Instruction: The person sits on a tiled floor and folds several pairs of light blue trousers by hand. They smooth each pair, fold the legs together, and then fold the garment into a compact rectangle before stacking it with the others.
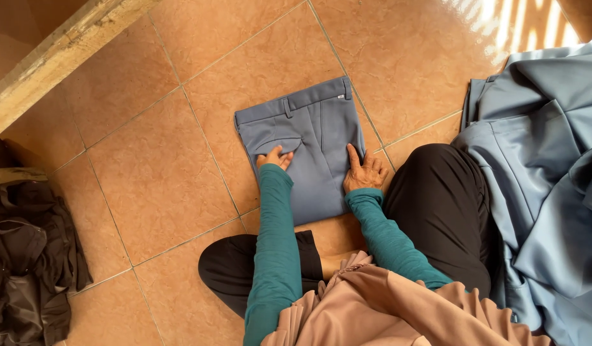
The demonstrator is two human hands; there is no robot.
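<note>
The floor [148, 173] is laid with glossy orange-brown tiles with thin pale joints, and striped sunlight falls on it near the top right corner of the view. A rough concrete ledge [65, 45] runs slantwise across the top left corner.

At the left edge lies a heap of dark clothes [26, 256], partly cut off by the picture, so its pieces cannot be told apart. Right of it the tiles lie bare up to the folded blue-grey trousers [308, 147], which lie flat about the middle of the floor, waistband away from the person, with a belt loop and a back pocket showing. The near end of the trousers is hidden behind the forearms.

The left hand [275, 157] rests on the trousers near their left edge, at the pocket, fingers curled loosely and pressing down, gripping nothing. The right hand [364, 173] lies flat and open at the right edge of the trousers, fingers spread, partly on the cloth and partly on the tile. Both arms wear teal sleeves [273, 243].

The person sits on the floor with knees in black cloth [443, 205]; a pinkish-beige garment [373, 307] fills the bottom edge and hides the lap. Along the right edge lies a large pile of light blue clothes [546, 179], crumpled and cut off by the picture.
</note>
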